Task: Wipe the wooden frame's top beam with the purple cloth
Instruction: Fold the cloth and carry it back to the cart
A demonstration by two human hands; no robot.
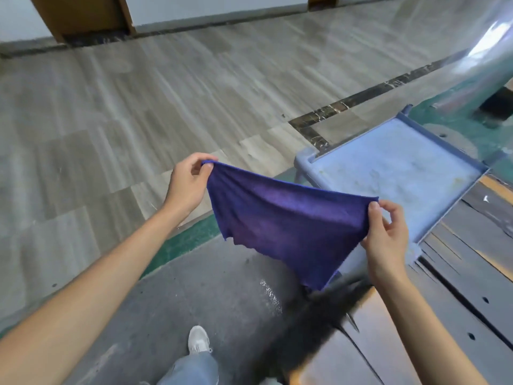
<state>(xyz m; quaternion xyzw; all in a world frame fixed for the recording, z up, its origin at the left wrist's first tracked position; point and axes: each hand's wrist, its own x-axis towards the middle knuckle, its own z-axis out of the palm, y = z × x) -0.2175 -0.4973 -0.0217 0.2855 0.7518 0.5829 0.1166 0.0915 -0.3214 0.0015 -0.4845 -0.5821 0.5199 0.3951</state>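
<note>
Both hands hold the purple cloth [286,223] spread in the air, the left hand [188,182] and right hand [388,232] each pinching a top corner, above the blue tray [449,195].

- A pale blue tray [394,168] with a raised rim, right of centre.
- Grey wood-grain floor [138,107] with a dark inlaid strip [361,98].
- A shiny metal column [477,70] at far right.
- A white shoe [198,340] on grey concrete.

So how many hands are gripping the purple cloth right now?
2. The left hand pinches the purple cloth at its upper left corner; the right hand pinches the right corner. The cloth hangs spread between them.
</note>
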